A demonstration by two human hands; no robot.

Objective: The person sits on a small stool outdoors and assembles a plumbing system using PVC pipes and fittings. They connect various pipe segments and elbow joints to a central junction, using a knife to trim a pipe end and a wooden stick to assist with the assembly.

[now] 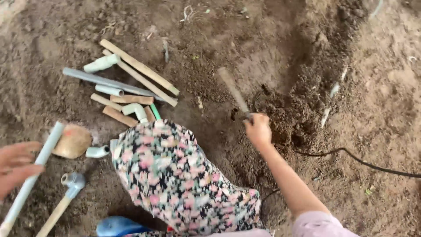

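The right hand (258, 129) is closed around the lower end of a stick (233, 91), blurred with motion, whose tip stands at the edge of a dug trench (307, 87) of dark, loose soil. The trench is already opened along the right of the ground, with pale bits showing in its wall; loose earth lies heaped at its near end. A black cable (364, 162) runs across the dirt just beyond the forearm. The left hand (15, 166), at the left edge, has its fingers curled loosely against a long grey pipe (30, 177); whether it grips it I cannot tell. Beside it lie an elbow fitting (73, 181) on a wooden handle and a stone (72, 141). Further up, a pile of pipe offcuts (123, 87) waits unlaid.
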